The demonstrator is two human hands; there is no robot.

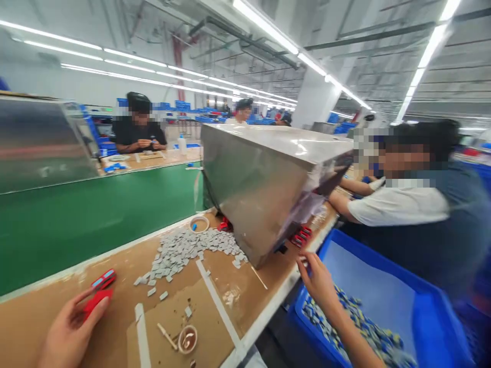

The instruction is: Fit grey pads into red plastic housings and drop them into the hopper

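At the lower left, my left hand grips a red plastic piece between thumb and fingers. A second red piece with light-blue panels lies right against my fingertips; whether it is held too, I cannot tell. My right hand is over the table's right edge beside a blue bin, thumb and fingertips pinched together. What sits in that pinch is too small to make out. Just beyond it are several red parts with dark openings. Many small grey flat pieces are heaped mid-table.
A large metal box-like hood stands on the table. The blue bin holds many blue-and-yellow parts. A small cup of brown stuff and a stick rest on cardboard. Co-workers sit right and across.
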